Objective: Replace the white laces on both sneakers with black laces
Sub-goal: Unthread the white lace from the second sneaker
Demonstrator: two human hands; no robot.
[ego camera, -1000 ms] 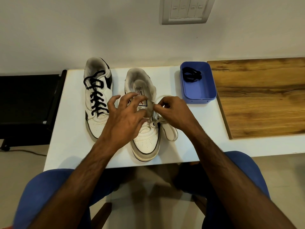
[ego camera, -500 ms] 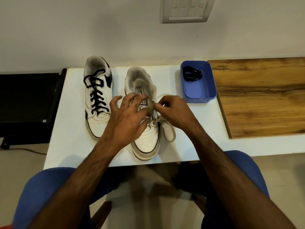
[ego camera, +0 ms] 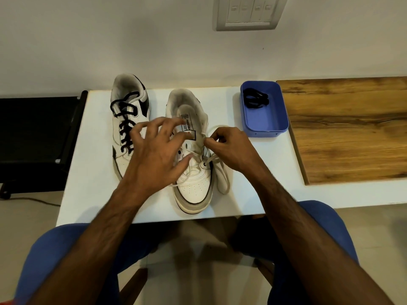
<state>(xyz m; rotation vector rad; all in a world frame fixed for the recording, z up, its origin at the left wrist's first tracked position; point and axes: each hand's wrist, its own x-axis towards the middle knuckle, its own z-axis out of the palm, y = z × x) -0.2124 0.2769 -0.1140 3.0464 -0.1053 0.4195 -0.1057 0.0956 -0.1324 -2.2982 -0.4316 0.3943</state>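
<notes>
Two white sneakers stand side by side on the white table (ego camera: 92,172). The left sneaker (ego camera: 128,119) is threaded with a black lace. The right sneaker (ego camera: 193,179) still carries a loose white lace (ego camera: 222,177) that trails off its right side. My left hand (ego camera: 158,155) hovers over the right sneaker's tongue with fingers spread, holding nothing. My right hand (ego camera: 229,148) pinches the white lace at an upper eyelet on the shoe's right side. A coiled black lace (ego camera: 255,99) lies in the blue tray (ego camera: 266,126).
A wooden board (ego camera: 352,128) covers the table to the right of the tray. A black stand (ego camera: 37,133) sits left of the table. A wall with a switch plate (ego camera: 248,12) rises behind. My blue-clad knees are under the table's front edge.
My left hand has lifted off the tongue and opened its fingers wider. My right hand stays at the eyelet, still pinching the white lace, which has loosened a little.
</notes>
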